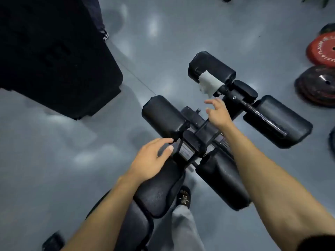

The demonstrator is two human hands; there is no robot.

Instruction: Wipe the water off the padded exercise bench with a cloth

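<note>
The black padded exercise bench (155, 194) runs from the bottom of the view up to its roller pads in the middle. A light grey cloth (208, 83) hangs draped over the bar beside the far left roller pad (211, 67). My right hand (218, 112) is stretched out just below the cloth, fingers spread, holding nothing and a short gap away from it. My left hand (151, 160) rests over the upper end of the left bench pad, fingers relaxed, close to the near left roller (163, 115).
A big black block (54, 57) fills the upper left. Red and dark weight plates (320, 51) lie on the grey floor at the right edge. My leg and sandalled foot (184, 196) stand between the two bench pads. Another roller pad (277, 121) sticks out to the right.
</note>
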